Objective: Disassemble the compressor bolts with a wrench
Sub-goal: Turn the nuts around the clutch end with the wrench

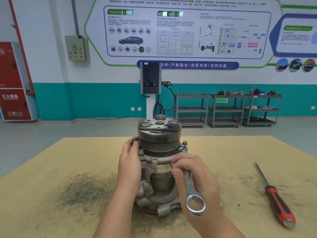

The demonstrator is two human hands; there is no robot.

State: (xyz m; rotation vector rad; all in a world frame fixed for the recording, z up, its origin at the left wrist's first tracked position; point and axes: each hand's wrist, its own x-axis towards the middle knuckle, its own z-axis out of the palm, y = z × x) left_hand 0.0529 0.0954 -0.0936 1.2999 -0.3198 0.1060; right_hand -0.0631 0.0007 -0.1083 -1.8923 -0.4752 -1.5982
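**Compressor upright on the bench, wrench in hand**

Compressor [159,162] stands on end at the middle of the tan table [51,169]. Nearest, the right hand [193,182] grips a wrench [192,191], ring end toward the camera. The left hand [129,162] pinches a bolt [135,140] at the flange. A screwdriver [274,198] lies well apart at right. Farther back stand grey carts [226,109].

Wrench [190,188] head: hidden behind right hand [192,184]; bolt [134,139]: mostly covered by left hand [129,162] fingertips; compressor [159,162] left flank: hidden by that hand; both forearms: cut off at bottom edge; poster [187,31] text: too small to read.
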